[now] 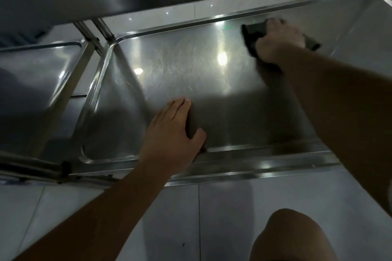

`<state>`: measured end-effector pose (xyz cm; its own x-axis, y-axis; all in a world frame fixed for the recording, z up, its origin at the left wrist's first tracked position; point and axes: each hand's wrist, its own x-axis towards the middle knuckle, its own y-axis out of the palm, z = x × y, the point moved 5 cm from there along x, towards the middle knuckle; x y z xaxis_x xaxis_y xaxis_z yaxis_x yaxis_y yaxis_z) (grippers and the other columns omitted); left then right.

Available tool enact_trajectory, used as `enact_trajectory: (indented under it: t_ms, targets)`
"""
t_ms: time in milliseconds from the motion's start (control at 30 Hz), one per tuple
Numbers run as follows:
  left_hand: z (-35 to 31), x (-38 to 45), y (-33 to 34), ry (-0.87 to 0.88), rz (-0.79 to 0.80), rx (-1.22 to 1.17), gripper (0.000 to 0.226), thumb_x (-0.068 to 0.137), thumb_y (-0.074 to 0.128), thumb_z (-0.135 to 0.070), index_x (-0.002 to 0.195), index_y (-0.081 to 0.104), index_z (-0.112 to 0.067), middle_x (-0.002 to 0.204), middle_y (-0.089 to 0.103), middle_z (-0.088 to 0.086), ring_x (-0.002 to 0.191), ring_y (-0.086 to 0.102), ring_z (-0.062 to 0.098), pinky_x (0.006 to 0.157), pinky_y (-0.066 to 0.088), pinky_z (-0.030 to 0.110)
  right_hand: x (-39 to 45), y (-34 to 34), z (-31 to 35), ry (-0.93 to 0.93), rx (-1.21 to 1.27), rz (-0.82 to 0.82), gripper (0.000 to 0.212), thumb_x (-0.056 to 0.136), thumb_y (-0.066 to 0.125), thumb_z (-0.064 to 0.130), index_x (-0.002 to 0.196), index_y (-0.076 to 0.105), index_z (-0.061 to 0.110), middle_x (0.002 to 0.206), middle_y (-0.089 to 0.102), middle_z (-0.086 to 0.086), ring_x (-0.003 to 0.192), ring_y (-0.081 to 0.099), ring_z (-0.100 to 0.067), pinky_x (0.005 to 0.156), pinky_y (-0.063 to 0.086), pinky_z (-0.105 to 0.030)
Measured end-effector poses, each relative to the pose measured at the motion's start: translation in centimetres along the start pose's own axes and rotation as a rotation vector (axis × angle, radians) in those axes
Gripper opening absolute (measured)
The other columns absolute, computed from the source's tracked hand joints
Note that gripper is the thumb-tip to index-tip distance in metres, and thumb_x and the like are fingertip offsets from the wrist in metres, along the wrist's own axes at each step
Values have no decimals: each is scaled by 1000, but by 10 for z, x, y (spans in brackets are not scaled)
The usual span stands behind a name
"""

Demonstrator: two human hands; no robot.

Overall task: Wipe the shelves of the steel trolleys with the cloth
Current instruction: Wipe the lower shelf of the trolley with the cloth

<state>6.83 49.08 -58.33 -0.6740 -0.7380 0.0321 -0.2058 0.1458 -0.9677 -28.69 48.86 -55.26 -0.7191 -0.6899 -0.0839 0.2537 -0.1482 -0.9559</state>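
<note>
Here, dark crumpled cloth (pixel 253 34) under right hand (pixel 280 42) — scuffed steel shelf (pixel 180 70).

Right hand (pixel 280 42) presses dark cloth (pixel 252 34) on steel shelf (pixel 180 74); left hand (pixel 171 131) flat near front rim.

Both forearms bare to the frame edge; no sleeves, watch, rings or gloves visible. Left hand (pixel 171 131) and right hand (pixel 280 42) uncovered. One bare knee (pixel 290 237) visible at bottom; no trouser fabric discernible over it.
</note>
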Motion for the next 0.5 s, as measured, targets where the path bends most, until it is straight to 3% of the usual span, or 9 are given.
enact_trajectory:
  t_ms: [133, 267, 367, 433, 500]
  targets:
    - [0, 0, -2, -20, -2, 7, 83, 92, 35, -64, 166, 28, -27, 174, 25, -6, 160, 15, 13, 124, 6, 29, -63, 40, 120, -481, -86, 90, 72, 99, 37, 39, 165, 16, 21, 174, 10, 1, 159, 11, -21, 127, 12, -40]
    - [-3, -1, -7, -25, -27, 1, 77, 91, 39, -54, 161, 38, -23, 167, 38, -1, 153, 32, 19, 124, 23, 36, -122, 55, 122, -738, -63, 144, 70, 102, 36, 51, 165, 17, 29, 172, 13, 8, 158, 11, -16, 126, 9, -39]
    - [-6, 0, -9, -18, -26, -9, 77, 90, 38, -53, 161, 37, -23, 167, 35, -2, 149, 35, 20, 122, 28, 38, -141, 48, 64, -695, -85, 109, 71, 100, 28, 57, 165, 15, 32, 172, 13, 12, 158, 11, -13, 126, 9, -38]
    - [-6, -2, -9, -56, -28, 6, 82, 90, 34, -56, 165, 27, -22, 173, 22, -1, 156, 25, 20, 125, 25, 41, -139, 31, 9, -574, -89, 37, 75, 95, 26, 60, 164, 17, 32, 172, 16, 11, 158, 16, -15, 127, 14, -42]
    - [-9, -6, -12, -80, -78, -3, 83, 90, 35, -52, 166, 23, -19, 173, 22, 5, 158, 23, 24, 127, 25, 46, -135, 17, -39, -416, -84, 9, 77, 93, 24, 60, 164, 18, 32, 172, 16, 10, 158, 15, -14, 127, 13, -42]
